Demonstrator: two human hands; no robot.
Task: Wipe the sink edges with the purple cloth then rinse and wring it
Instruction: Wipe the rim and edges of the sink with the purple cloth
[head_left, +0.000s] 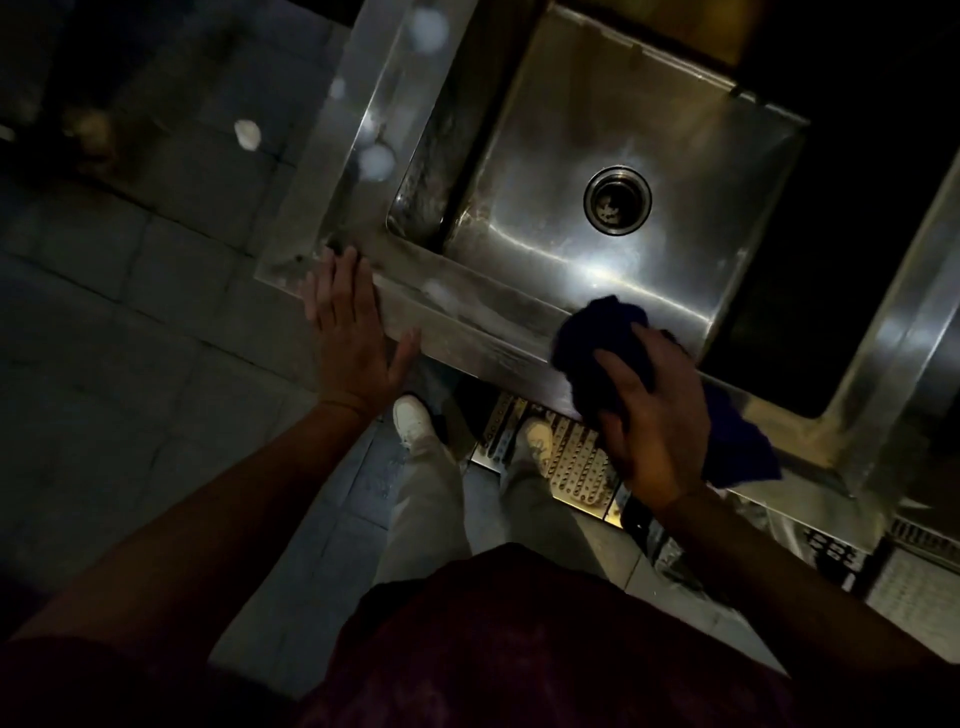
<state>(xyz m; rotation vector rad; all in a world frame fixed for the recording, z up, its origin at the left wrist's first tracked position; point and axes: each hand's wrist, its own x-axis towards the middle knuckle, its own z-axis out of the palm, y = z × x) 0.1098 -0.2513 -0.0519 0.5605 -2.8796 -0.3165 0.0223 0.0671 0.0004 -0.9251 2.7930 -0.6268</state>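
A stainless steel sink (467, 332) fills the upper middle of the dim view, with a round drain (617, 200) in its basin. My right hand (652, 421) is shut on the dark purple cloth (602, 338), which is bunched on the sink's front edge near the basin's right corner; a tail of cloth hangs out behind the hand. My left hand (353, 332) lies flat with fingers spread on the front left corner of the sink rim, holding nothing.
A second steel basin (893, 322) adjoins on the right. Below the sink front are a perforated floor grate (576, 462), my white shoes (410, 421) and pale trousers. Grey floor tiles (156, 312) spread to the left.
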